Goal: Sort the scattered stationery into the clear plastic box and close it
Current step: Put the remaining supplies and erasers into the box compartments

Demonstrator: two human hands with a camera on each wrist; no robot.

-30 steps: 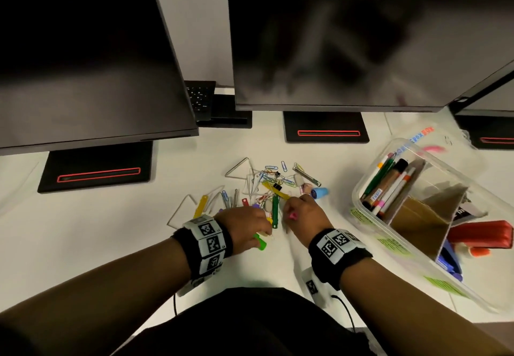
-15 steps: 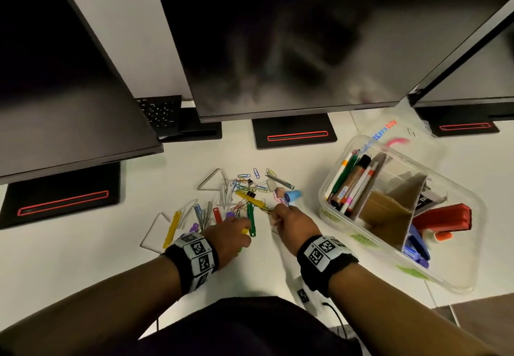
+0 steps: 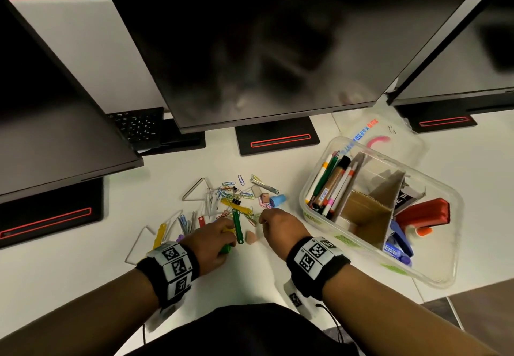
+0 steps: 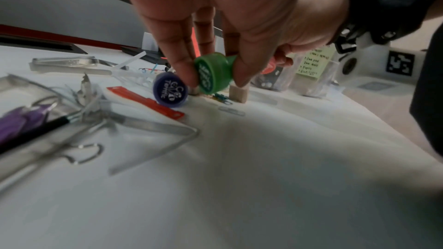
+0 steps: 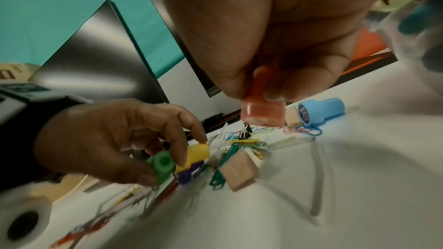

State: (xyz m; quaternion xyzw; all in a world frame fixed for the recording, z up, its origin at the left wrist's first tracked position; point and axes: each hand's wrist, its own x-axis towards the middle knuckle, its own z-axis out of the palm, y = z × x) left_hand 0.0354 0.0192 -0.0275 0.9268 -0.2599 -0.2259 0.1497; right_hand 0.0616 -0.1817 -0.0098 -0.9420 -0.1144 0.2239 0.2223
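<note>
a: left hand (image 4: 239,16) grip state?
b: pinched on a green stamp (image 4: 212,73), with a yellow stamp (image 5: 195,153) tucked under the same fingers. purple stamp (image 4: 170,92) lay on the counter (image 3: 69,266) touching them.
a: right hand (image 3: 279,229)?
b: clenched round an orange stamp (image 5: 262,113), just above the pile.
a: box?
b: clear plastic box (image 3: 434,269) sat open to the right, near that hand. pens (image 3: 329,183) in the far compartment, red stapler (image 3: 425,212) on the right side, cardboard dividers between. lid (image 3: 389,136) lay behind it.
a: progress?
b: partway, my read. paper clips (image 3: 233,193), blue stamp (image 3: 278,201), erasers and plastic fasteners were loose on the counter. closing not started.
a: room?
b: white counter, three dark monitors (image 3: 250,50) behind, green wall above.
</note>
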